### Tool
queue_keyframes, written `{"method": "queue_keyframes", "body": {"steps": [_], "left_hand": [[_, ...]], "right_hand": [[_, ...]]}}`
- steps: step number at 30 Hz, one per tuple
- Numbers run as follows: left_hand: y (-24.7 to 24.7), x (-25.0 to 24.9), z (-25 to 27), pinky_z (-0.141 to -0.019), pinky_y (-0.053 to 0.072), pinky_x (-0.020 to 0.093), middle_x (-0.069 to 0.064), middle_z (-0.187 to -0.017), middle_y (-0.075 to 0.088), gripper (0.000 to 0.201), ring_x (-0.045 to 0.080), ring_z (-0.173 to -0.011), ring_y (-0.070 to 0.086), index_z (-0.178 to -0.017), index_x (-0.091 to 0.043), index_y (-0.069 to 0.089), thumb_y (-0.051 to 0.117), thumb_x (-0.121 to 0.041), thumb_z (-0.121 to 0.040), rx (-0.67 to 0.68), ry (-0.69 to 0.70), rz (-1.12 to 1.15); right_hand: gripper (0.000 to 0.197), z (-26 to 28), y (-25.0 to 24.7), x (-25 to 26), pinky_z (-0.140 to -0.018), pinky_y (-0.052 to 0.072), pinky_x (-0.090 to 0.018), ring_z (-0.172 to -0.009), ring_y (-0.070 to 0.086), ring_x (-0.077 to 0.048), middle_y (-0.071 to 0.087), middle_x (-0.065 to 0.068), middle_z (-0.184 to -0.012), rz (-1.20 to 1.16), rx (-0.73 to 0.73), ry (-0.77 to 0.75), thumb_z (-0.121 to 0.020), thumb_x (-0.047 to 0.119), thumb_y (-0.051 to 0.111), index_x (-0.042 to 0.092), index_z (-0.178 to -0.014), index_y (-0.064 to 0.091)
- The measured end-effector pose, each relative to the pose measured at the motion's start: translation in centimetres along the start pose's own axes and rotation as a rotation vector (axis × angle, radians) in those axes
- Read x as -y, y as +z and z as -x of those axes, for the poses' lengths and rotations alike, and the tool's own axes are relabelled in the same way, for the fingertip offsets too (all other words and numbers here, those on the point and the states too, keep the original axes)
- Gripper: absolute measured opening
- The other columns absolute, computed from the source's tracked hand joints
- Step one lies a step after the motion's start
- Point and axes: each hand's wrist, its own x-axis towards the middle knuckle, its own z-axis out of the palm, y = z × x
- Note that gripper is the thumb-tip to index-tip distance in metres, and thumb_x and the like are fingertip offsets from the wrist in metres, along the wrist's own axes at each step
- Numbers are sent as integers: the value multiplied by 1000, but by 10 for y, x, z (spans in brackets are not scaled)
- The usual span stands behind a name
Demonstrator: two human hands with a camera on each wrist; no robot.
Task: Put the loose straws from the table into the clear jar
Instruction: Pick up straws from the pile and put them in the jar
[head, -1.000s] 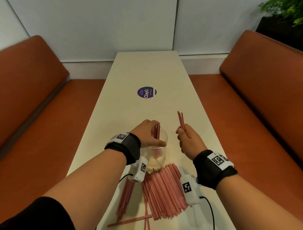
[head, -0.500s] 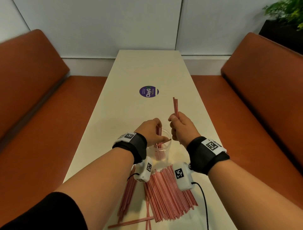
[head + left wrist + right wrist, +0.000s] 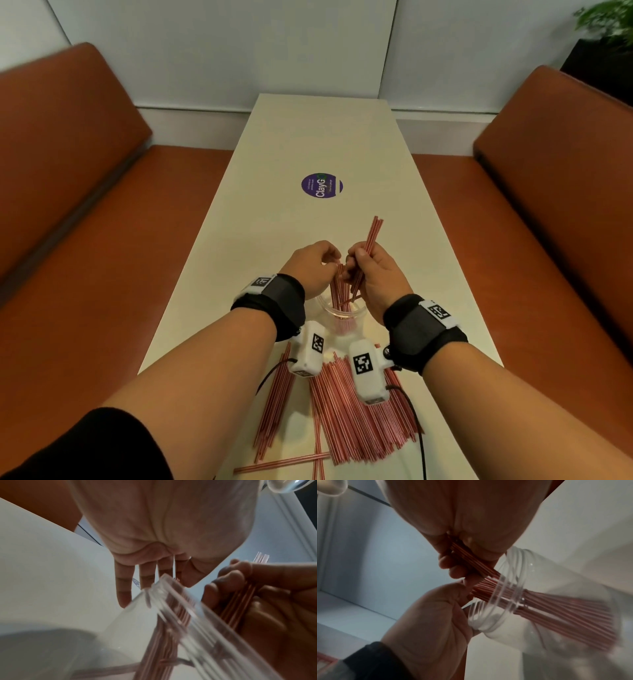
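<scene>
A long pale worktop runs between two rust-orange benches toward a white wall, with a round purple sticker stuck near its middle.

The job looks well short of halfway. The clear jar stands upright near the person, between the two wrists, and a modest sheaf of red-and-white straws already stands in it, their tops poking out above the rim. Far more remain outside: a broad pile of loose straws lies on the worktop nearer the person than the jar, with a thinner bunch to its left and a couple lying crosswise at the near edge.

The right hand is clenched round a small bundle of straws, held steeply tilted with the lower ends pointing down into the jar mouth; whether those ends have reached the bottom I cannot tell. The left hand is at the jar's mouth. In the head view its fingertips seem to pinch the tops of the straws already inside, as if holding them aside to make room, while the left wrist view shows its fingers fairly straight. So touching them, at least; a firm grip I cannot confirm.
</scene>
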Motion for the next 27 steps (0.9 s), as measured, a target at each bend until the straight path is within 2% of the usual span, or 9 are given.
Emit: {"method": "queue_keyframes", "body": {"steps": [3,6,10,12,14,16,18,22,27], "left_hand": [[-4,2,4,-86,40,23,0,-112,65,24,14,-98,56,-112,-16,61,49,-13,-92,-18,1,33],[-8,10,18,-93,43,27,0,-119,63,26,18,-109,58,-118,-17,59,47,-17,-96,-64,0,142],[-3,28,52,-102,38,27,0,-138,51,40,15,-125,50,-137,-19,46,47,-23,-98,-50,-15,139],[5,33,63,-105,39,29,-2,-144,45,53,16,-129,47,-145,-22,37,53,-29,-95,10,-27,109],[14,33,66,-103,40,28,-11,-138,45,59,14,-127,48,-147,-24,32,54,-33,-94,48,-4,89],[17,31,65,-99,39,24,-14,-133,45,58,13,-126,48,-148,-24,30,53,-33,-95,60,11,73],[19,32,63,-104,40,28,-6,-145,44,60,14,-132,44,-149,-24,28,52,-35,-95,61,16,66],[20,37,62,-108,40,36,-1,-149,42,63,16,-135,42,-150,-27,25,50,-40,-94,95,-20,30],[8,36,77,-106,41,37,0,-147,43,61,18,-128,48,-149,-21,27,48,-41,-95,65,-98,-117]], "right_hand": [[26,0,-3,-3,-76,48,-35,-71,57,-18,61,0,-74,85,38,-23,-100,6,35,16,-91,57],[26,3,-5,2,-90,49,-33,-94,62,-21,66,-1,-95,137,36,-92,-99,5,39,22,-99,59],[24,11,-27,5,-106,42,-34,-120,54,-18,60,-2,-126,339,-154,-212,-95,20,53,23,-118,54],[52,19,-37,-5,-109,35,-32,-132,44,-18,47,-1,-142,521,-162,-123,-88,40,60,22,-135,43],[90,25,-37,-21,-111,29,-32,-139,33,-16,34,2,-152,642,-27,-18,-72,60,65,24,-146,28],[105,26,-31,-33,-113,27,-34,-141,30,-15,30,2,-155,698,66,4,-63,64,70,26,-148,22],[97,24,-27,-37,-113,29,-34,-140,34,-16,35,0,-152,704,41,-26,-68,56,74,26,-147,26],[86,25,-25,-40,-111,31,-35,-138,37,-20,38,-3,-150,713,-1,-45,-75,48,72,24,-145,29],[105,33,-40,-31,-109,32,-36,-136,37,-16,34,3,-152,679,-42,-47,-64,66,67,23,-148,22]]}}
